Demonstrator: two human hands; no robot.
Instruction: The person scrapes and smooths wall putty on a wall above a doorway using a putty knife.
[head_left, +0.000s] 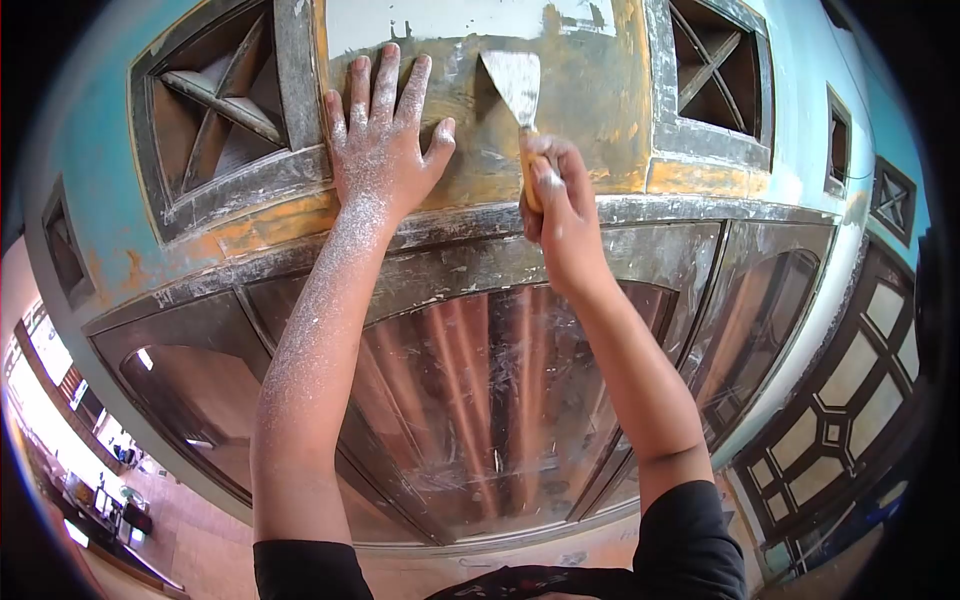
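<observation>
The right hand [560, 190] is wrapped around the wooden handle of a scraper [515, 85], which stands nearly upright above the fist, its broad, white-smeared blade lying over the panel [600, 110]. Whether the blade's edge presses on the surface, I cannot tell. The left hand [380, 150] grasps nothing; it is spread flat against the same panel, just beside the blade, fingers upward and thumb turned toward the scraper. White dust coats its back and the left forearm [318, 310].

The panel around both hands is patchy brown and yellow, with a white layer [440, 18] above the left hand's fingertips and the blade. To the left of the left hand, a wooden vent frame [298, 75] contains crossed slats [222, 106]; to the right of the right hand, a second vent frame [715, 141] contains another crossed pair [708, 74]. Below both hands runs a scuffed wooden window frame [620, 252], its glass pane [440, 400] filled with reddish vertical folds; whether these hang behind the glass or are reflected is unclear. Farther down and right of the right hand stands a dark door [868, 352] with pale inset panels.
</observation>
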